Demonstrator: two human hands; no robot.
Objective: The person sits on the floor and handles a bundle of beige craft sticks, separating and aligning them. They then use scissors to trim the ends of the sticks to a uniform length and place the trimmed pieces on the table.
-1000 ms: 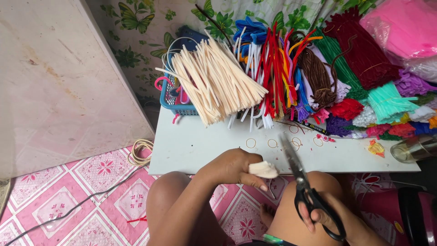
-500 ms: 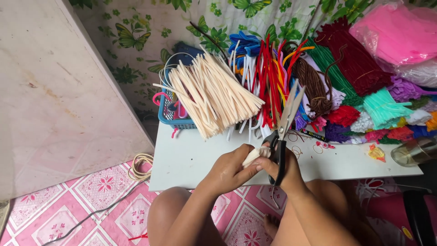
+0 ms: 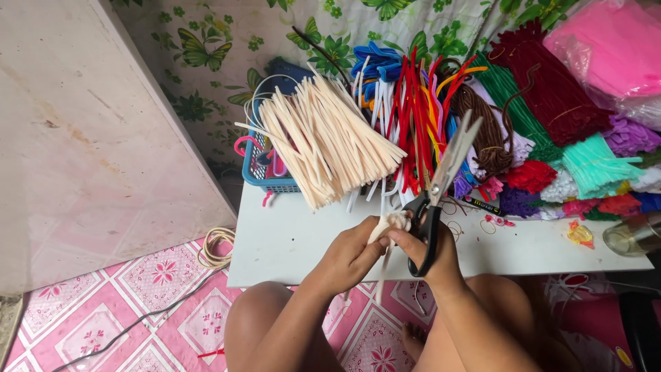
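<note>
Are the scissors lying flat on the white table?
No, the right hand holds the black-handled scissors up above the white table, blades pointing upward, beside the cream piece pinched in the left hand.

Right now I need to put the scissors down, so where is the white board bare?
The white board is bare at its left front, between the blue plastic basket and the left hand, and along the front right, before the clear glass bottle. The back edge is crowded with cream pipe-cleaner bundle and coloured bundles.
</note>
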